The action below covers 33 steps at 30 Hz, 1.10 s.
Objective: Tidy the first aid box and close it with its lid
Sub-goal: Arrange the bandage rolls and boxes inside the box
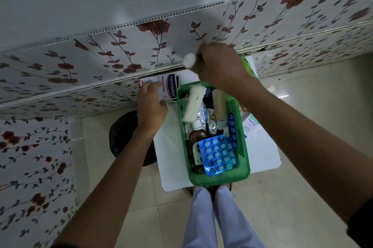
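The green first aid box [245,159] stands open on a small white table [171,146]. Inside lie a white gauze roll [193,103], a beige bandage roll [220,104], a brown bottle [196,138], foil strips and blue blister packs [218,154]. My right hand [218,64] hovers above the box's far end, closed on a small white roll [190,59]. My left hand [151,106] grips a Hansaplast plaster box [169,86] just left of the green box. A green lid [247,64] shows partly behind my right hand.
A floral-patterned wall panel [121,56] runs close behind the table. A white Optipex packet [251,124] lies on the table right of the box. A dark round object [125,136] sits on the tiled floor at left. My legs [210,217] stand at the table's near edge.
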Each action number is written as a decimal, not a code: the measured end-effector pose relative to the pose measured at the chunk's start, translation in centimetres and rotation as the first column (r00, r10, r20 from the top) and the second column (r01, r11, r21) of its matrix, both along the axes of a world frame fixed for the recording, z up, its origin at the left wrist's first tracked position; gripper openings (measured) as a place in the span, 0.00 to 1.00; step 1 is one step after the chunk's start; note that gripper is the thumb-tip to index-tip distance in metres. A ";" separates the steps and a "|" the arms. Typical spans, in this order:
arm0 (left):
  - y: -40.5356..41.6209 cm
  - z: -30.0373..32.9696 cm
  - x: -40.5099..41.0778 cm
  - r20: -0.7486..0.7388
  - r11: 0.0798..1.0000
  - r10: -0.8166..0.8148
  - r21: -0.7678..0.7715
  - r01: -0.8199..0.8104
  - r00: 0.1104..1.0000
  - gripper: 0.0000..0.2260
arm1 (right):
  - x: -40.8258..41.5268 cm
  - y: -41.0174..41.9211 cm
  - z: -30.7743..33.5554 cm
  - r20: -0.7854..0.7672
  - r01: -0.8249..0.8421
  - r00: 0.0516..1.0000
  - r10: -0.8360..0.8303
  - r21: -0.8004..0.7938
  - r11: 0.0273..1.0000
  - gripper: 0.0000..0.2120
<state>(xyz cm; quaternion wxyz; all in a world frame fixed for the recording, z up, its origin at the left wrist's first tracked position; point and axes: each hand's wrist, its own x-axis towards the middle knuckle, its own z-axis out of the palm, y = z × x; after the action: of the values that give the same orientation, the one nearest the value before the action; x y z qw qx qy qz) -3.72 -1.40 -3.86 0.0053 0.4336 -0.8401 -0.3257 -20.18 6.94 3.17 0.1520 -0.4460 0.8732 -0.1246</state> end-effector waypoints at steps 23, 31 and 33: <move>5.5 2.0 -2.9 0.341 0.940 -0.150 -0.243 0.241 0.928 0.04 | 7.4 6.5 -4.2 0.073 0.291 0.954 -0.290 -0.002 0.957 0.18; 4.4 2.6 -2.2 0.112 0.982 -0.172 -0.053 0.179 0.979 0.10 | 6.9 6.0 -3.9 -0.028 0.361 0.931 -0.363 0.197 0.912 0.14; 4.0 2.9 -1.4 -0.193 1.000 0.022 0.020 -0.019 0.981 0.09 | 6.6 5.7 -3.3 -0.031 0.326 0.944 -0.328 0.227 0.918 0.14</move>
<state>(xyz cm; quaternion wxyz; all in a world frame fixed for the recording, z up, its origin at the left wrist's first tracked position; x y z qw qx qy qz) -5.11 2.56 -0.93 0.0863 0.4085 -0.8282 -0.3738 -13.56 12.66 -0.17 0.1828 -0.2728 0.9433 -0.0482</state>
